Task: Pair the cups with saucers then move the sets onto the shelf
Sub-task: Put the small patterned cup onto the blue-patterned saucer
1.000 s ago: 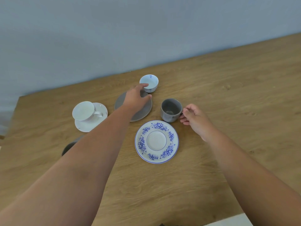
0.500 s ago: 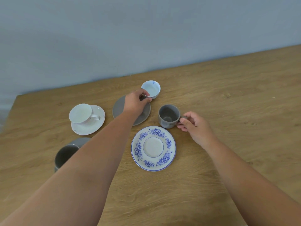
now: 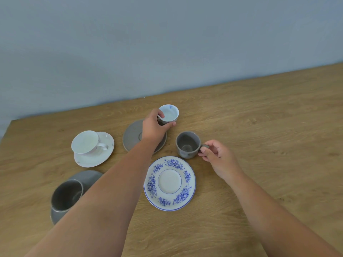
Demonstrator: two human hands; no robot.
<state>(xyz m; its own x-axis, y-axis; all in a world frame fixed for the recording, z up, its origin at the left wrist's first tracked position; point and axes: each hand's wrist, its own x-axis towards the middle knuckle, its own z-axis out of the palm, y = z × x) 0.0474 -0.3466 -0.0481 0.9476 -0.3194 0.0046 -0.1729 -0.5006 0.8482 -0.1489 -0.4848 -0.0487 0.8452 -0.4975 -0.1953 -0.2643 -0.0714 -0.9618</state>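
Observation:
My left hand [image 3: 154, 127] is closed around the small white cup with blue marks [image 3: 169, 114] at the back, above a bare grey saucer [image 3: 132, 136]. Fingers of my right hand [image 3: 216, 154] pinch the handle of the small grey cup [image 3: 187, 144], which stands on the table. In front of both lies the blue-flowered saucer [image 3: 169, 183] with nothing on it. A white cup [image 3: 87, 141] sits on a white saucer [image 3: 96, 156] to the left. Near left, a larger grey cup [image 3: 65, 195] rests on a grey saucer [image 3: 87, 176], partly hidden by my left forearm.
Everything stands on a wooden table [image 3: 259, 127] against a pale blue-grey wall [image 3: 167, 43]. The table's left edge shows at the far left. No shelf is in view.
My left hand has reached further back and closed on the white and blue cup. My right hand has tightened on the grey cup's handle. The view has tilted, so the near-left grey cup shows.

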